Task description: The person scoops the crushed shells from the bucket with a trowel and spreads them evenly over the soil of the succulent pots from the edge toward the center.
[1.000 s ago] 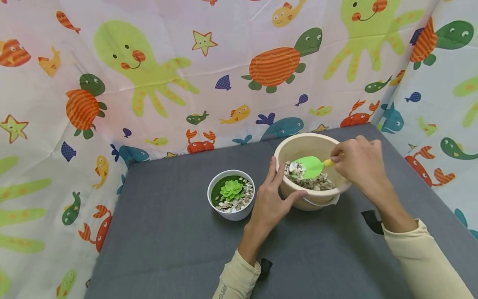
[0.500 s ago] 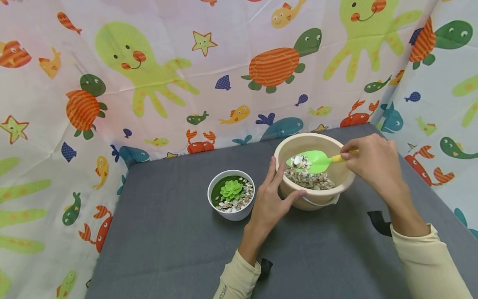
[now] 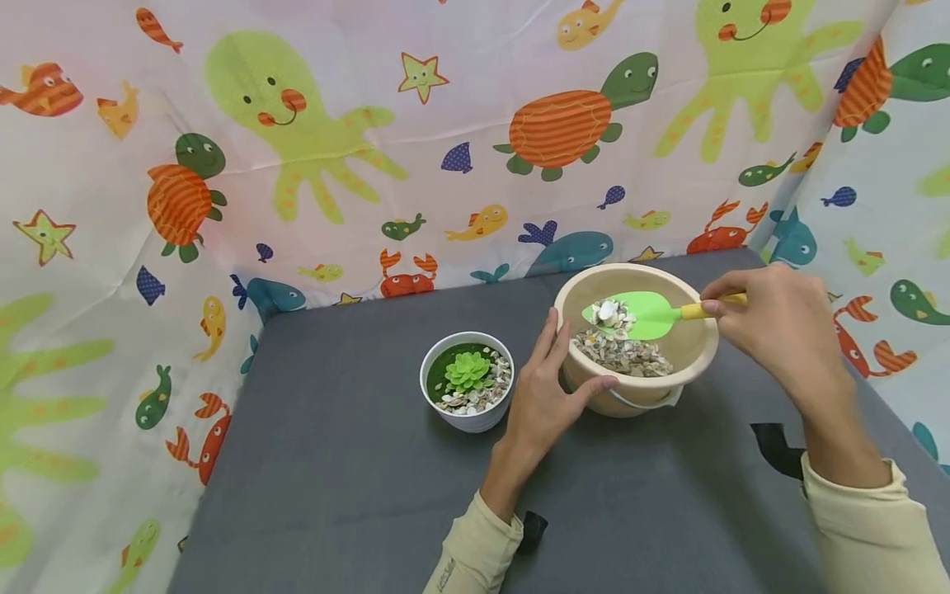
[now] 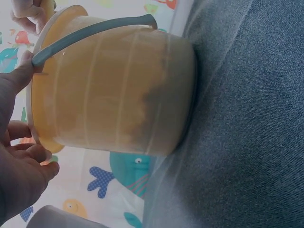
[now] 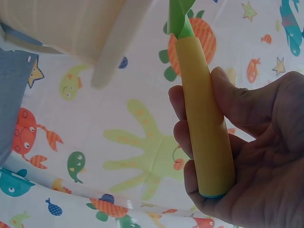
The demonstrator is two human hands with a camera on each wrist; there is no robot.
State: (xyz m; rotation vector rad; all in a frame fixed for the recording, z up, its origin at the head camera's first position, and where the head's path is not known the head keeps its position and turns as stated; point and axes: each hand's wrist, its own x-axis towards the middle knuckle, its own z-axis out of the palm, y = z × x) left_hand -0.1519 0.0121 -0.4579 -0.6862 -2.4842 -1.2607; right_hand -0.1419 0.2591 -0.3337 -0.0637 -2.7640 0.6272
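A cream bucket [image 3: 690,359] holds a layer of broken shells [image 3: 631,356]. My left hand [image 3: 543,400] grips the bucket's near left rim, thumb along the front and fingers at the side. Over the bucket's opening, my right hand [image 3: 783,330] holds a small trowel [image 3: 655,317] by its yellow handle [image 5: 204,118]. Pale shells [image 3: 613,317] lie heaped on the green blade, which is roughly level above the rest. In the left wrist view the bucket [image 4: 118,85] stands on the cloth, its grey carrying handle [image 4: 95,33] hanging down the side.
Left of the bucket stands a white pot [image 3: 475,422] with a green succulent [image 3: 467,371] and shells on its right side. Grey cloth [image 3: 349,445] covers the table. A sea-animal curtain [image 3: 334,74] rises behind and at both sides.
My right hand has raised the loaded trowel off the shells and drawn it right, toward the bucket's right rim. My left hand keeps its grip on the bucket. The view has shifted slightly.
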